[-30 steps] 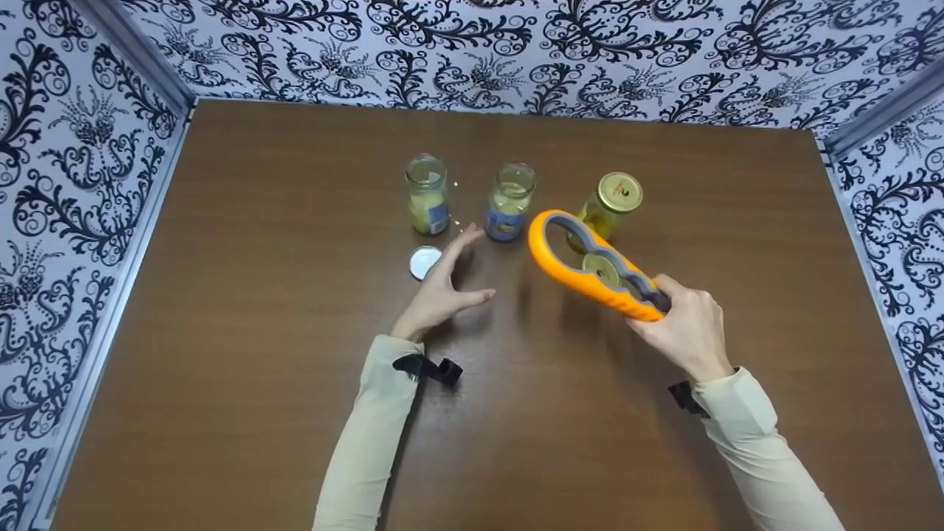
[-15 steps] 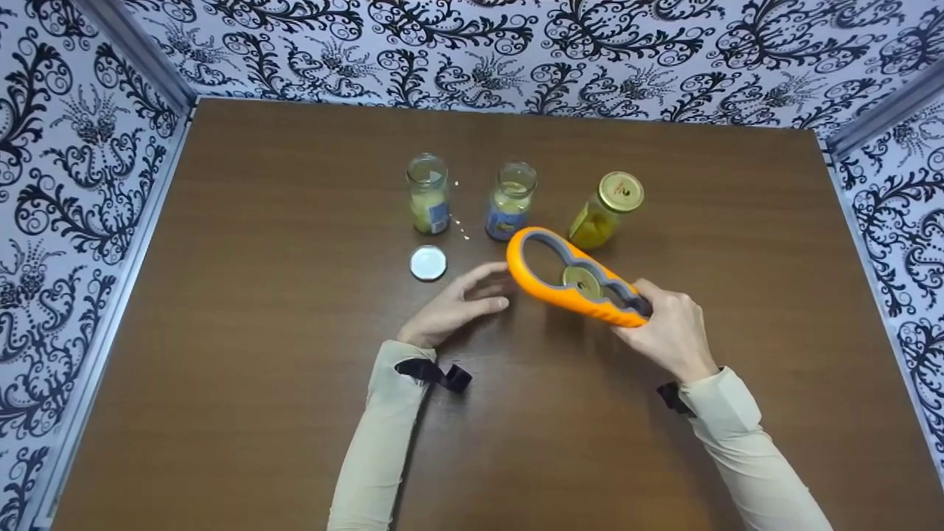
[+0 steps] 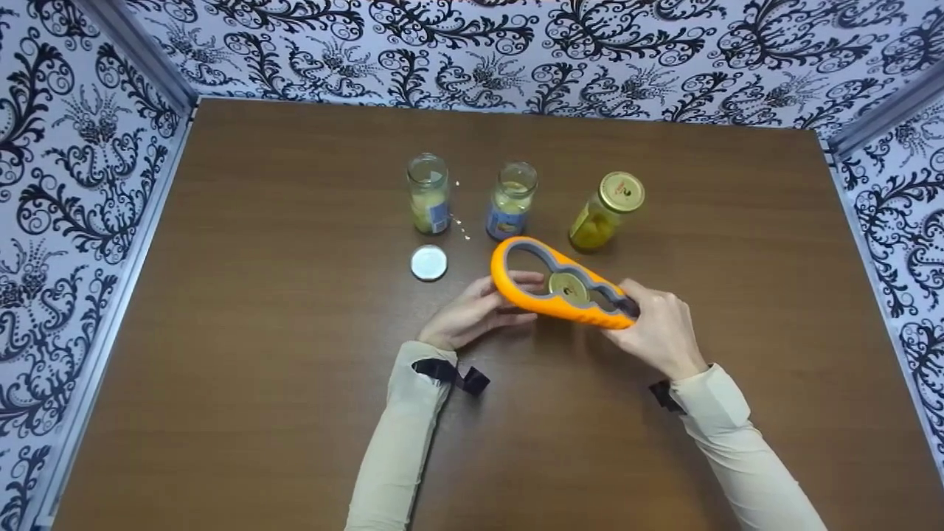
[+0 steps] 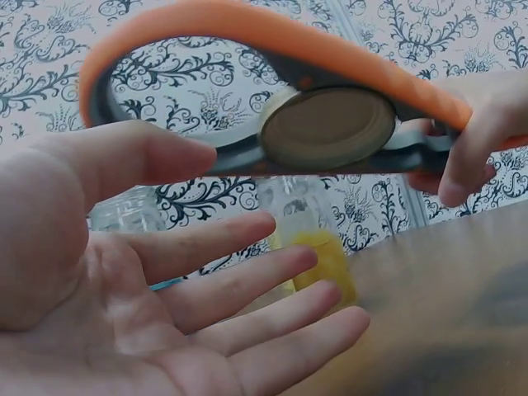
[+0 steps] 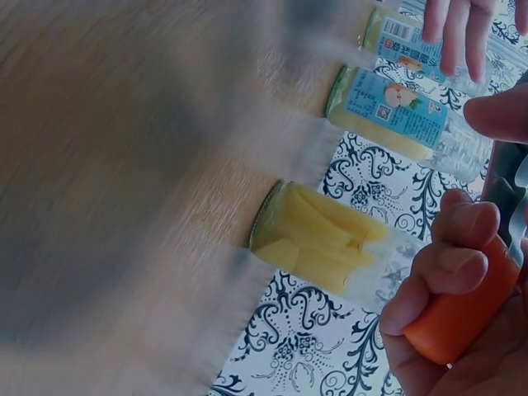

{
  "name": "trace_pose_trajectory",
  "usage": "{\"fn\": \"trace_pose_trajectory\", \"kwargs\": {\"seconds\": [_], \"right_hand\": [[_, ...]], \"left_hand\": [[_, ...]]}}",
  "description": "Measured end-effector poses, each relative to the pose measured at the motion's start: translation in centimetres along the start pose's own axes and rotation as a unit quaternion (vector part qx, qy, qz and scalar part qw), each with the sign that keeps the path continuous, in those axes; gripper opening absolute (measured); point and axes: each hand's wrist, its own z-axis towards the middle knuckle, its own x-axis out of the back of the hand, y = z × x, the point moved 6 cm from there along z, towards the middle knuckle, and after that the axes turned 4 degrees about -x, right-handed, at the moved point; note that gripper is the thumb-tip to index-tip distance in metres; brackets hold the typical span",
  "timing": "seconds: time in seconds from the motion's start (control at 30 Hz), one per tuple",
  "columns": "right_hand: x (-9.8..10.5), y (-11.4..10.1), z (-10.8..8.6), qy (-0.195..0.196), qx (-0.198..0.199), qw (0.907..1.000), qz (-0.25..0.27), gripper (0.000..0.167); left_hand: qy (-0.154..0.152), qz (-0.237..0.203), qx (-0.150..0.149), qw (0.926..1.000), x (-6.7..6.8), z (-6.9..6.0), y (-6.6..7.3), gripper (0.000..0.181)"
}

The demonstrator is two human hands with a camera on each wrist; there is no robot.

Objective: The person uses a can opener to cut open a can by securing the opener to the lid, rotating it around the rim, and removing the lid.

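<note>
R hand (image 3: 660,332) has fingers curled firmly round the handle end of the jar opener (image 3: 574,312); L hand (image 3: 479,313), fingers nearly straight & spread, is by the loop end, gripping nothing, contact unclear. Opener's up over the brown table (image 3: 258,369), long axis running L & slightly away from the person, w/ gold lid (image 3: 568,287) mid-frame. Behind: 2 uncapped jars (image 3: 511,210), 1 capped jar (image 3: 601,217), b/w scroll-patterned walls (image 3: 457,59).

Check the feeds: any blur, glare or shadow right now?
Head: mostly crisp, faint sheen on the brown table, soft shadow below the orange opener. Left wrist: table blurred at lower right. Right wrist: table smeared on the left, with vague dark patches; the jar of yellow pieces looks sharper.
</note>
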Motion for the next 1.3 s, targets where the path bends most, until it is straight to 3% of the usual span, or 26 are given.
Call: {"fn": "trace_pose_trajectory", "kwargs": {"seconds": [0.3,0.4,0.53,0.77,0.97,1.3], "right_hand": [[-0.5,-0.7,0.3,0.000,0.025,0.9996,-0.012,0.033],[-0.7,-0.8,0.3,-0.002,0.030,0.9994,-0.017,0.033],[-1.0,-0.8,0.5,-0.005,0.031,0.9993,-0.020,0.030],[-1.0,-0.9,0.7,0.002,0.034,0.9991,-0.024,0.028],[-1.2,-1.0,0.8,-0.003,0.032,0.9993,-0.020,0.030],[-1.5,-1.0,1.0,-0.010,0.029,0.9993,-0.019,0.035]], "left_hand": [[0.051,-0.043,0.033,0.9972,-0.6,0.2,-0.6,0.025],[0.038,-0.078,0.033,0.9957,-1.0,0.5,-0.8,0.020],[0.020,-0.104,0.029,0.9940,-1.4,0.6,-1.0,0.030],[0.028,-0.120,0.028,0.9920,-1.8,0.8,-1.3,0.045],[0.047,-0.148,0.019,0.9877,-1.8,1.0,-1.3,0.023],[0.039,-0.203,0.016,0.9782,-2.2,1.2,-1.3,0.017]]}}
